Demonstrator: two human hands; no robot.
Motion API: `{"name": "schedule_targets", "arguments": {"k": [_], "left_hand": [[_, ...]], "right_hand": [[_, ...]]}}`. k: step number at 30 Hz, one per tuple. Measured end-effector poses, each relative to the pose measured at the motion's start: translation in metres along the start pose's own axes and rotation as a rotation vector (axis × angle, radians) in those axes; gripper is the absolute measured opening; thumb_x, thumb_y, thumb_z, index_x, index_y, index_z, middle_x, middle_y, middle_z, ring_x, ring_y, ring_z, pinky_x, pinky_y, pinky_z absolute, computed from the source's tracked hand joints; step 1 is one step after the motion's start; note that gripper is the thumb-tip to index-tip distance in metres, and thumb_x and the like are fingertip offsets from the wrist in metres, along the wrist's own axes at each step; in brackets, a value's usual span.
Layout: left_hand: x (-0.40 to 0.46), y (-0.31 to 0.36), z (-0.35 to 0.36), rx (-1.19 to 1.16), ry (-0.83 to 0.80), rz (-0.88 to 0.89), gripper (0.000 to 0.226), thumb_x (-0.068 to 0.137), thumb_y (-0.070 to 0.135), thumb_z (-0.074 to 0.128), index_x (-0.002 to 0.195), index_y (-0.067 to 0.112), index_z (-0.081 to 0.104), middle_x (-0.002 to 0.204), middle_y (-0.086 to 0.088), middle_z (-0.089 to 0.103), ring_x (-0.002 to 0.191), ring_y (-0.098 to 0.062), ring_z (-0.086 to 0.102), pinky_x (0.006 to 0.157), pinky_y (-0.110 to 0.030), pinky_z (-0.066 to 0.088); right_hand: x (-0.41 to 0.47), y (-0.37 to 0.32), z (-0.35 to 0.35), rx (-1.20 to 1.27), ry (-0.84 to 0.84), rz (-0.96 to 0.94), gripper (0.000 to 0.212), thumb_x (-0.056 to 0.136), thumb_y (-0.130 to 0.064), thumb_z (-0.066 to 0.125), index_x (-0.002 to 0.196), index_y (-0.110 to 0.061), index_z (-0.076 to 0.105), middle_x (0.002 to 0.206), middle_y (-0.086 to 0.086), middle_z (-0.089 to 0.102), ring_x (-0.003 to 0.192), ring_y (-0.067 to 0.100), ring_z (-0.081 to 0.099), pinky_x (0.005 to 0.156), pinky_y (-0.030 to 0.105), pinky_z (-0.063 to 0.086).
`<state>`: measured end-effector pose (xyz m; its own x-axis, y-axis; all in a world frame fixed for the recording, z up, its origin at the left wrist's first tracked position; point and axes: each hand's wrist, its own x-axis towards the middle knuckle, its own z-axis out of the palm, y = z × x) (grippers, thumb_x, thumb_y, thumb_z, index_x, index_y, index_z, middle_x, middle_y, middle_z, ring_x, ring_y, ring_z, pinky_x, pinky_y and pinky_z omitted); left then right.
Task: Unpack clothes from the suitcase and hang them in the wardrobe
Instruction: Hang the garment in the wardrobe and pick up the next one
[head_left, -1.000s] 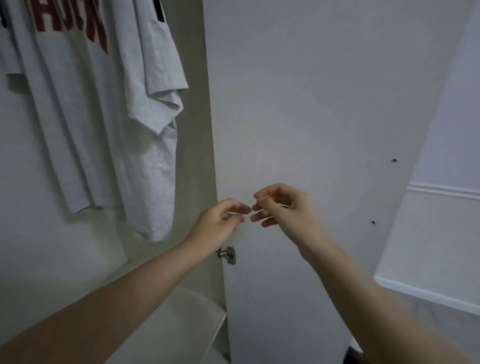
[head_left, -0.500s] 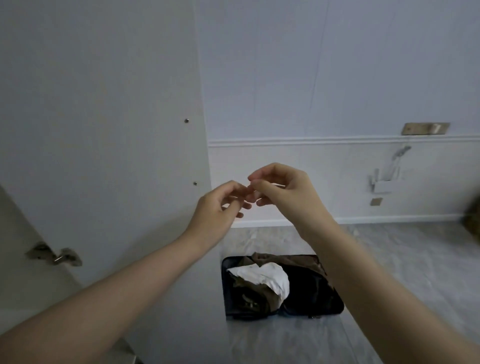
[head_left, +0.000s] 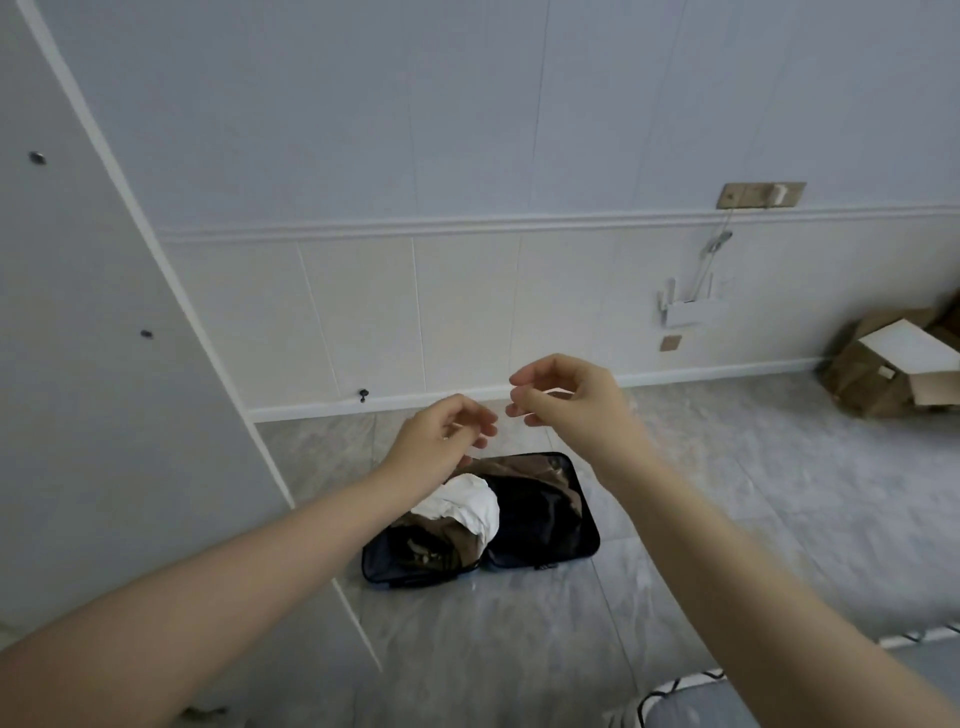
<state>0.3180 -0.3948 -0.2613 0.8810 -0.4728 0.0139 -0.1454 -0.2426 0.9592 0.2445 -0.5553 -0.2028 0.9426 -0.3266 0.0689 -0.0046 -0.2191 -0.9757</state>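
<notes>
reaching out over grey marbled floor tiles (head_left: 519, 649), both bare forearms raised, hands close together in mid-air but not touching. left hand (head_left: 441, 441) loosely curled, fingers (head_left: 480, 423) half bent and apart, gripping nothing. right hand (head_left: 566, 397) just beside it and a little higher, fingers curved inward with thumb near fingertips, likewise empty as far as can be seen.

lying on the floor below and beyond the hands, a dark suitcase (head_left: 545, 519), opened flat with both halves side by side. long axis running left to right across the view, slightly tilted, the right half nearer the wall. piled in the left half, brownish clothes (head_left: 447, 540) with a crumpled white garment (head_left: 472, 504) on top, spilling toward the middle fold; more brown fabric along the far edge of the right half.

standing at left, a tall white wardrobe door (head_left: 104, 364), swung open, edge-on toward the suitcase, with small dark fittings on its face.

farther back, a pale panelled wall (head_left: 415, 156) with a moulding rail and white skirting board. mounted low on it at right, a small white holder (head_left: 691, 306) with a cord above. sitting in the far right corner, opened cardboard boxes (head_left: 888, 369).
</notes>
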Motion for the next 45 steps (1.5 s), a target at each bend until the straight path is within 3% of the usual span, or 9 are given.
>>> {"name": "schedule_targets", "arguments": {"k": [4,6,9,15,24,30,35,45], "left_hand": [[0.039,-0.043,0.009,-0.034,-0.025,-0.234,0.023,0.095,0.002,0.05,0.103,0.017,0.066,0.099,-0.001,0.072,0.091,-0.02,0.068,0.086,-0.042,0.057],[0.062,-0.063,0.008,-0.103,0.027,-0.32,0.024,0.095,0.003,0.047,0.104,0.014,0.066,0.098,-0.003,0.072,0.089,-0.02,0.068,0.087,-0.043,0.056],[0.099,-0.09,-0.003,-0.132,0.169,-0.304,0.025,0.097,0.003,0.044,0.094,0.014,0.067,0.092,-0.006,0.071,0.083,-0.021,0.069,0.081,-0.042,0.057],[0.162,-0.129,-0.036,-0.194,0.359,-0.38,0.027,0.094,0.0,0.043,0.089,0.015,0.066,0.084,-0.002,0.069,0.077,-0.02,0.068,0.07,-0.033,0.058],[0.221,-0.179,-0.037,-0.275,0.42,-0.561,0.024,0.095,0.002,0.044,0.089,0.012,0.066,0.087,-0.006,0.07,0.076,-0.021,0.066,0.071,-0.035,0.055],[0.277,-0.209,-0.034,-0.279,0.471,-0.636,0.025,0.096,0.003,0.043,0.088,0.012,0.065,0.086,-0.007,0.07,0.076,-0.021,0.065,0.069,-0.034,0.054],[0.323,-0.236,-0.041,-0.235,0.532,-0.716,0.024,0.098,0.006,0.042,0.092,0.013,0.064,0.091,-0.007,0.069,0.078,-0.021,0.065,0.068,-0.032,0.054],[0.366,-0.322,-0.049,-0.289,0.626,-1.013,0.023,0.098,0.004,0.043,0.091,0.015,0.062,0.09,-0.006,0.066,0.071,-0.019,0.062,0.06,-0.029,0.05]], "right_hand": [[0.026,0.04,0.002,-0.078,0.029,0.069,0.012,0.079,-0.007,0.07,0.084,-0.019,0.072,0.08,-0.001,0.074,0.076,0.019,0.072,0.072,0.041,0.06],[0.046,0.057,0.004,-0.107,0.046,0.098,0.014,0.08,-0.005,0.071,0.083,-0.019,0.071,0.082,-0.003,0.072,0.068,0.011,0.067,0.06,0.031,0.055],[0.081,0.074,0.009,-0.15,0.062,0.168,0.015,0.081,-0.003,0.071,0.083,-0.018,0.071,0.088,-0.002,0.073,0.07,0.006,0.067,0.056,0.02,0.049],[0.144,0.092,0.025,-0.207,0.043,0.248,0.014,0.081,-0.007,0.071,0.085,-0.021,0.071,0.09,-0.005,0.073,0.072,0.004,0.068,0.065,0.02,0.05],[0.224,0.13,0.041,-0.218,0.02,0.289,0.016,0.079,-0.011,0.073,0.084,-0.026,0.071,0.088,-0.012,0.071,0.083,0.007,0.07,0.079,0.026,0.057],[0.307,0.167,0.046,-0.217,-0.081,0.308,0.014,0.081,-0.007,0.071,0.089,-0.019,0.072,0.092,-0.007,0.072,0.084,0.008,0.07,0.065,0.013,0.053],[0.377,0.21,0.055,-0.237,-0.201,0.338,0.015,0.08,-0.006,0.071,0.084,-0.021,0.072,0.088,-0.007,0.073,0.084,0.009,0.07,0.077,0.026,0.057],[0.467,0.306,0.108,-0.422,-0.35,0.38,0.02,0.079,-0.003,0.062,0.089,-0.018,0.071,0.087,-0.01,0.069,0.084,0.0,0.061,0.067,0.004,0.039]]}}
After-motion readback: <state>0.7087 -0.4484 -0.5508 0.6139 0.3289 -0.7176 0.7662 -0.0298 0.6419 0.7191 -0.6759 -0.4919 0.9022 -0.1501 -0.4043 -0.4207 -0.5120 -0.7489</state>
